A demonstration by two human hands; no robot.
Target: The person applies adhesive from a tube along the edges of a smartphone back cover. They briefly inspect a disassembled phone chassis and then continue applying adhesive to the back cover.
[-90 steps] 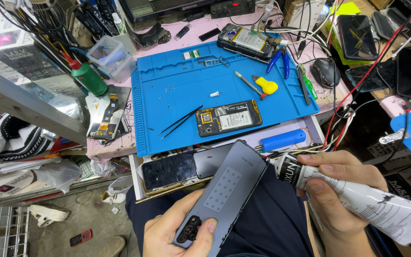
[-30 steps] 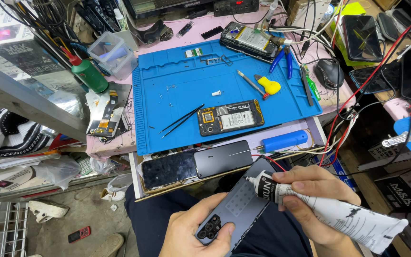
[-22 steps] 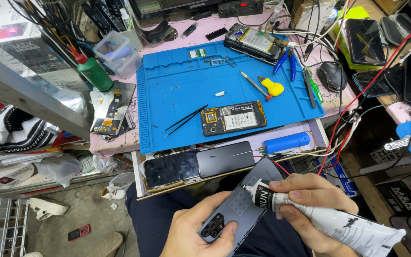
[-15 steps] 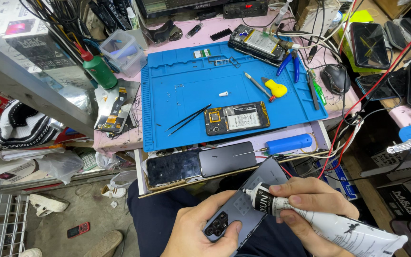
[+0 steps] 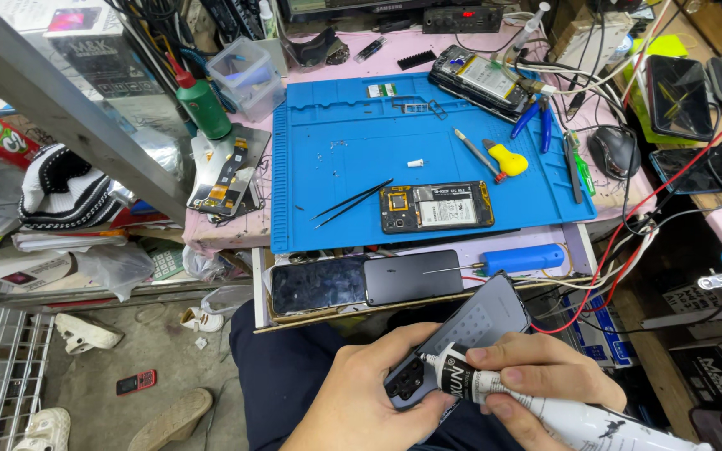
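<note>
My left hand (image 5: 361,397) grips the lower end of a grey phone back cover (image 5: 482,321), held over my lap with its camera cutout near my thumb. My right hand (image 5: 545,384) holds a white glue tube (image 5: 578,422), and its black nozzle touches the cover's lower edge near the camera cutout. On the blue work mat (image 5: 336,159) lies an opened phone (image 5: 436,206) with its insides showing, beside black tweezers (image 5: 351,200).
Two dark phones (image 5: 365,282) and a blue-handled tool (image 5: 521,259) lie in the open drawer. A yellow pry tool (image 5: 505,159), screwdrivers, another opened phone (image 5: 478,79), a green bottle (image 5: 202,104) and tangled cables crowd the bench. Shoes and a small red phone (image 5: 135,382) lie on the floor.
The back cover has come lower and closer to my lap. The glue tube's nozzle has slid from the cover's upper edge down to its lower end near the camera cutout.
</note>
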